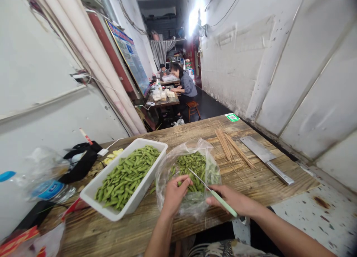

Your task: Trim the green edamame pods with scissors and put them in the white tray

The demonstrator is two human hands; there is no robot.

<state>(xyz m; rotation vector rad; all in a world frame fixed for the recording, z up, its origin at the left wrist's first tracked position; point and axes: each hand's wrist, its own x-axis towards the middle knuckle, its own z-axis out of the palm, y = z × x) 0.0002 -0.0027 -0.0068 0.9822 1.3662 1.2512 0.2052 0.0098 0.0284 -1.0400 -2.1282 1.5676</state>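
My left hand (176,193) is closed at the near left side of a clear plastic bag (164,167), pinching a green soybean pod (180,183) between thumb and fingertips. From the right, my right hand (227,198) grips a pair of scissors (221,203) with a pale green handle, seen nearly edge-on. Their thin metal blades point up and left over the bag, close to my left fingertips. Inside the open bag lies a heap of soybean pods (192,162). A white plastic tub (122,213) to the left holds many more green pods (128,177).
Bamboo skewers (230,147) and a cleaver (264,158) lie at right on the wooden table (111,238). A green QR card (232,117) sits at the far edge. A plastic bottle (50,190) and a black bag (80,164) are at left. Two people sit at farther tables.
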